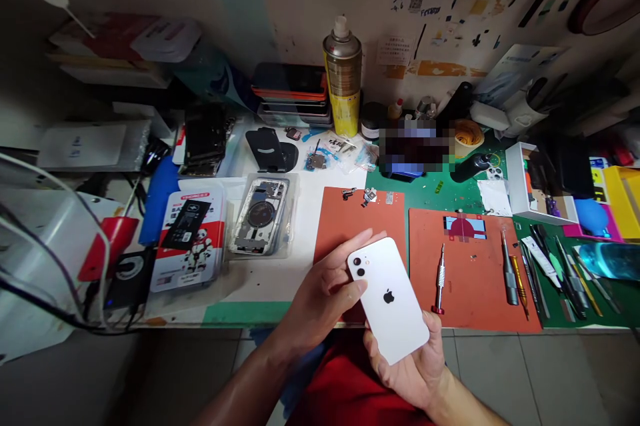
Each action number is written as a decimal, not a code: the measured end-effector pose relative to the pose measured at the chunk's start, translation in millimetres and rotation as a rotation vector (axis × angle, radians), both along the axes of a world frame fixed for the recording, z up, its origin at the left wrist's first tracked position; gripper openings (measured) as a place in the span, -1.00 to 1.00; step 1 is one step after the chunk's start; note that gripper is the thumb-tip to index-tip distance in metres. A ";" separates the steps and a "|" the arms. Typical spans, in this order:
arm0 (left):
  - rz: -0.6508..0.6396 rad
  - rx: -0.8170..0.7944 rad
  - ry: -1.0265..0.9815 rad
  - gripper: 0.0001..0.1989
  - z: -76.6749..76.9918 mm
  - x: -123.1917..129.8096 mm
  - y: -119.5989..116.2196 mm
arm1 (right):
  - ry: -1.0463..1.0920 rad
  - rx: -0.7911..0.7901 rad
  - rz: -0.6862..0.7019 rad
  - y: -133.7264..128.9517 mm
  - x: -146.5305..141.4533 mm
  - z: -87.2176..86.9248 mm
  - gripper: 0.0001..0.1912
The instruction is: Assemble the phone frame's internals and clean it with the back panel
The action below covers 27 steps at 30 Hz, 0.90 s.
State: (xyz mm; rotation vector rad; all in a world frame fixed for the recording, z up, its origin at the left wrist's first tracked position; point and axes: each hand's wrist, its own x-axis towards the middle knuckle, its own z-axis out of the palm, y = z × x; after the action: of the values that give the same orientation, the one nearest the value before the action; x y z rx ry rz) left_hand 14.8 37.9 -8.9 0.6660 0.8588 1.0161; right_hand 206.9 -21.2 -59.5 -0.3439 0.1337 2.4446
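Note:
A white smartphone [393, 303] with two rear camera lenses and a dark apple logo is held tilted over the bench's front edge, its back towards me. My left hand [333, 283] grips the upper left side, thumb by the lenses. Around the lower end my right hand [410, 359] is closed, with its thumb on the right edge. Behind the phone lies an orange mat [360, 213] with small metal parts [369, 197] at its far edge. A screwdriver [441, 279] with a red cap rests on a second orange mat [425, 246] to the right.
On the left, an opened phone housing [259, 216] lies in a clear tray, beside a battery [187, 225] on a red-white box [170, 266]. A spray can [343, 79] stands at the back. Tweezers and several tools [565, 273] lie right, near a white parts box [540, 186].

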 end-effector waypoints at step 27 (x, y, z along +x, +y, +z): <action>0.010 -0.019 0.021 -0.49 3.0 -0.2 2.0 | -0.037 0.026 0.008 -5.3 2.7 -1.9 -0.20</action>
State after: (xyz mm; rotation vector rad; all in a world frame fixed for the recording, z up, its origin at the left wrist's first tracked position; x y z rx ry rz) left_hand 14.6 39.9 -5.9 0.6576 0.8897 1.0109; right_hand 209.7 -26.5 -61.4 -0.3783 0.0844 2.4446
